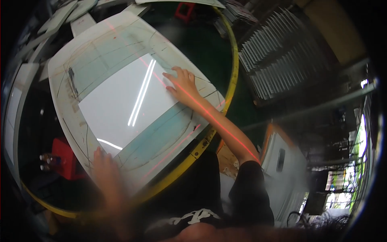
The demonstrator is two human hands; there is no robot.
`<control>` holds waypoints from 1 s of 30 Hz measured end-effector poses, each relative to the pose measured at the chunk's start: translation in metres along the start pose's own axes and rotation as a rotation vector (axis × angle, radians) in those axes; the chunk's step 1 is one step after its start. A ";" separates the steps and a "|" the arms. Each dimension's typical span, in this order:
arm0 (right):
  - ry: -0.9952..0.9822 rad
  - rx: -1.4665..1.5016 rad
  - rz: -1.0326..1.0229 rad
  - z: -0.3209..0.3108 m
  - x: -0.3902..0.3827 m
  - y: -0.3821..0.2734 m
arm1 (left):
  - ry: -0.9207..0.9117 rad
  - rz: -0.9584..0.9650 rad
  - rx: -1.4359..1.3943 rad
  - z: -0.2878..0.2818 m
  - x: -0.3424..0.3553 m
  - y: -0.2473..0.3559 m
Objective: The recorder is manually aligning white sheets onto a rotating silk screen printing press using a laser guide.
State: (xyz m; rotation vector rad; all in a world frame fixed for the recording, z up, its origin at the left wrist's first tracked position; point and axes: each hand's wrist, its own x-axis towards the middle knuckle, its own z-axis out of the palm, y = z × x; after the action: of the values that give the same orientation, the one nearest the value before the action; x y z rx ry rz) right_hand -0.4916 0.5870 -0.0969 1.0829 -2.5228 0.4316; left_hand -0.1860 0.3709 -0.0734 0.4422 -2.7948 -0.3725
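Observation:
A glossy white sheet (117,99) lies flat on a pale platen (159,139) with rounded corners and a blue-green middle, and bright lamp reflections streak the sheet. My right hand (183,85) rests at the sheet's right edge, fingers spread with the tips on or just over it. At the near corner is my left hand (105,163), its fingers stretched toward the sheet's edge; blur hides whether they touch it. Neither hand holds anything that I can see. A thin red light line crosses the sheet and runs down my right forearm.
A curved yellow rail (234,64) rings the platen. Left of it, bottles (49,160) stand by a red stool (66,159). Another red stool (184,11) is at the back. Stacked metal slats (278,52) fill the far right; a white cabinet-like box (282,161) stands near right.

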 end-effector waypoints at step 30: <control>-0.222 -0.094 0.919 -0.237 -0.471 -0.017 | -0.234 0.496 -0.828 -0.033 -0.066 0.128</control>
State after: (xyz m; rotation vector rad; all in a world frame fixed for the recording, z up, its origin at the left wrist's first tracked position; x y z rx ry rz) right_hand -0.1278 0.9698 -0.0906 -0.1431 -3.0809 0.4176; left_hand -0.1485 0.5036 -0.0210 -0.4922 -2.5092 -1.4167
